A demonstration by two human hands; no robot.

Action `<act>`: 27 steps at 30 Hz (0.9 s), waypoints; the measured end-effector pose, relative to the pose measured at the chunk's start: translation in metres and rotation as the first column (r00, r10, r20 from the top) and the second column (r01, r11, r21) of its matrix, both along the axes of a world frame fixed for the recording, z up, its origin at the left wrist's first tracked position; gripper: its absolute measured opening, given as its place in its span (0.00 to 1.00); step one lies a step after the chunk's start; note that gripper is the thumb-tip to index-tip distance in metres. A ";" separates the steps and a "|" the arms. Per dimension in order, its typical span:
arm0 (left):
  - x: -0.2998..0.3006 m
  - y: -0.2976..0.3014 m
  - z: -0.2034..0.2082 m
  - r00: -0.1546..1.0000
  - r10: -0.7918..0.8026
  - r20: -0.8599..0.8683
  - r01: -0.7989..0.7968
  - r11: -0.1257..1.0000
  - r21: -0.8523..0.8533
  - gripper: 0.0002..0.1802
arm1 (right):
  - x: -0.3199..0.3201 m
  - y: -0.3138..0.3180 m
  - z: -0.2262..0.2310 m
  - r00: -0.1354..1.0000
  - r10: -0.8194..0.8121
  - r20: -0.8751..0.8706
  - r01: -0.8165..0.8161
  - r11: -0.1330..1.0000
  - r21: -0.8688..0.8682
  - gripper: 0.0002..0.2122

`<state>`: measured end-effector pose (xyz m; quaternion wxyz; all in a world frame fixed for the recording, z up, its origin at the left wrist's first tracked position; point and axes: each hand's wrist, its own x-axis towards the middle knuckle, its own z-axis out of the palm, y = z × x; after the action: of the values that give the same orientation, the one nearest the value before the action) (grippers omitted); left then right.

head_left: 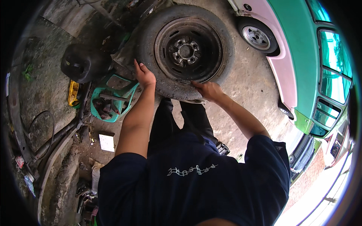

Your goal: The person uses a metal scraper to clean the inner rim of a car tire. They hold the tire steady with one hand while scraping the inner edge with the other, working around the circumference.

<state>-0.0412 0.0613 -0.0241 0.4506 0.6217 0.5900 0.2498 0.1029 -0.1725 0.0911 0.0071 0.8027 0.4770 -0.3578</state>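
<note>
A dusty tyre on a dark steel rim (207, 41) is right in front of me, its hub and bolt heads facing up toward me. My left hand (145, 75) rests against the tyre's near-left side, fingers stretched out along the rubber. My right hand (208, 91) is closed over the near sidewall, with a finger reaching the inner edge of the steel rim. The undersides of both hands are hidden. My legs stand just behind the wheel.
On the left sit a turquoise crate (98, 113) of dark metal parts, a yellow item (74, 93) and a black moulded cover (83, 62). A white card (106, 142) lies on the concrete. A green and pink vehicle (298, 45) stands along the right.
</note>
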 end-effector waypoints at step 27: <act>-0.048 -0.028 0.038 0.615 -0.635 -0.468 0.752 0.650 0.107 0.40 | 0.019 -0.003 0.023 0.980 0.170 0.106 -0.151 0.974 -0.171 0.17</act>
<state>-0.0887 0.0334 0.0136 0.2876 0.8982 0.3323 0.0088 0.1221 -0.1754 0.1138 0.1299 0.7784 0.5085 -0.3445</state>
